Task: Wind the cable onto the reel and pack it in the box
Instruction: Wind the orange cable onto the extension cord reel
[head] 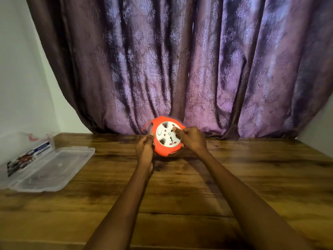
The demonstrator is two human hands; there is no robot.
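An orange cable reel (162, 151) with a white socket face (167, 135) stands tilted on the wooden table (180, 195) near the far edge. My left hand (144, 150) grips the reel's left rim, fingers closed, with a thin dark cable (140, 137) showing just above it. My right hand (191, 139) rests on the white face, a finger pressed into it at the upper right. A clear plastic box (27, 141) stands at the far left, and its clear lid (54, 168) lies flat beside it.
A purple patterned curtain (180, 60) hangs right behind the table's far edge. White walls (21, 69) flank it on both sides. Printed packaging (25, 158) lies in the box.
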